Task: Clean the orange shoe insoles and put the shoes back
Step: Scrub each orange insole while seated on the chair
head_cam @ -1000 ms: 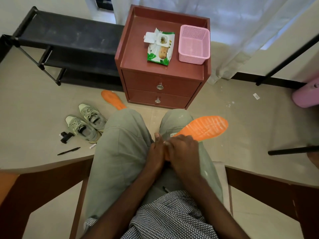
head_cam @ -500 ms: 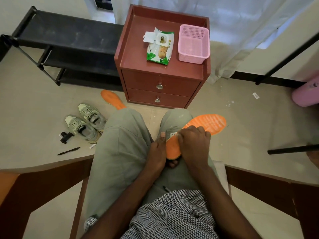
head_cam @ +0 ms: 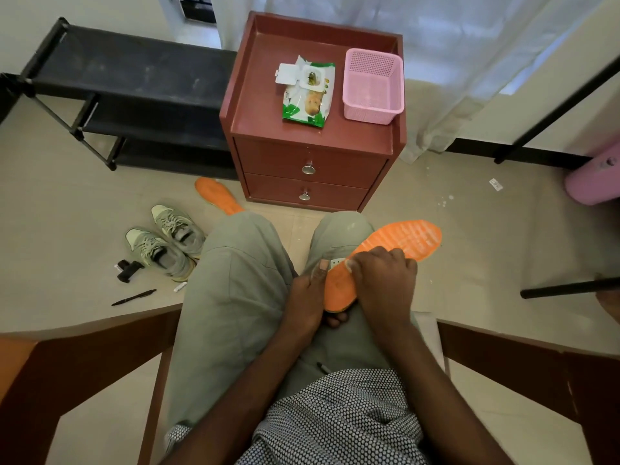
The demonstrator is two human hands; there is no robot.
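Since the earlier frames my right hand (head_cam: 382,283) has slid from the heel end of the insole (head_cam: 399,243) toward its middle, uncovering the heel, while the insole itself has barely shifted on my right thigh. My left hand (head_cam: 308,297) grips the heel edge, thumb on top and fingers curled beneath. My right hand is clenched knuckles-up on the insole's patterned face; a pale scrap shows at its fingertips, probably a wipe, though too little is visible to be sure.

The insole's long axis runs from the heel at my lap, between both hands, up and to the right, the toe end jutting past my knee away from the cabinet (head_cam: 312,156). The uncleaned stretch therefore lies ahead and to the right of my right hand, which is the nearer hand; I judge the next stroke must follow that axis toward the toe while my left hand anchors the heel.

A second insole (head_cam: 214,194) lies on the floor at the cabinet's lower left corner, with the pair of shoes (head_cam: 166,241) further left of it. On the cabinet top sit an open wipes pack (head_cam: 307,95) and, right of it, a pink basket (head_cam: 372,87). A black rack (head_cam: 127,95) stands left of the cabinet.
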